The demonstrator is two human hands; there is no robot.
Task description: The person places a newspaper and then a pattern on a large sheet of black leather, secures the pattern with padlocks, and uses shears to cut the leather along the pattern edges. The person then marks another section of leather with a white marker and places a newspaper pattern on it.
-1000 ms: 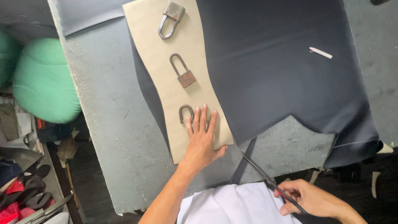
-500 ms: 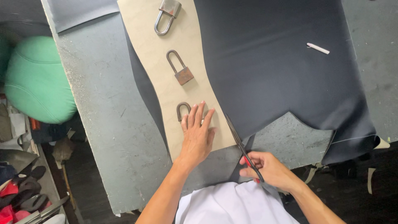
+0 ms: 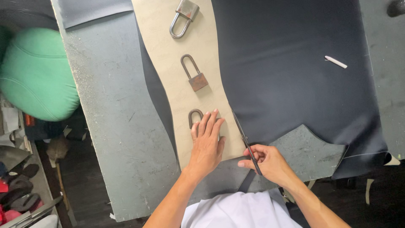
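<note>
My left hand point(image 3: 207, 144) lies flat, fingers spread, on the near end of a long beige cardboard pattern point(image 3: 177, 88) and covers most of a rusty padlock point(image 3: 194, 116). My right hand point(image 3: 266, 162) grips black scissors point(image 3: 245, 142) whose blades run along the pattern's right edge into the dark navy fabric point(image 3: 291, 71). Two more padlocks point(image 3: 194, 74) point(image 3: 183, 17) rest on the pattern farther up as weights.
A white chalk stick point(image 3: 336, 61) lies on the fabric at the right. The grey worktable point(image 3: 114, 114) shows bare at the left and through a cut-out notch point(image 3: 308, 152). A green cushion point(image 3: 36, 74) sits left of the table, shoes point(image 3: 19, 198) on the floor below.
My right hand has moved from the lower right up to the pattern's edge, and the scissors have advanced farther along it into the fabric. My left hand stayed pressed on the pattern.
</note>
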